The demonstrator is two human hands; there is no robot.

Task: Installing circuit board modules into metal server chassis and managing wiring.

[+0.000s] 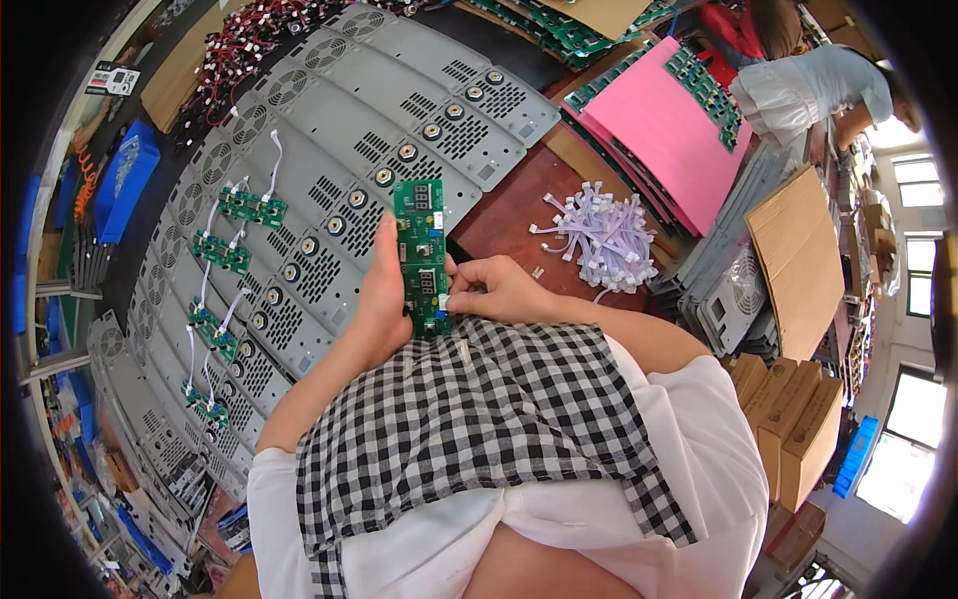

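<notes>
**Green circuit board held upright over the counter, both hands on it**

Far left: blue bins [125, 185] at the edge. Next, grey metal panels [399, 120] fanned in overlapping rows across the counter [509, 215], some carrying small green boards [251, 208] with white leads. Centre: left hand [384, 295], grip closed around the left edge of a long green circuit board [423, 255], thumb up along its side, board standing on end above a checked apron [469, 419]. Just right of the board: right hand [499, 290], grip pinched at the board's lower right edge, apparently on a small white connector there, though too small to tell for sure. Further right, on the bare reddish counter: a loose heap of pale ribbon cables [604, 235], well apart from both hands. Beyond that: pink sheets [669, 130] edged with more green boards, then stacked cardboard [798, 250]. Top right: another person [808, 90] bent over separate work.
</notes>
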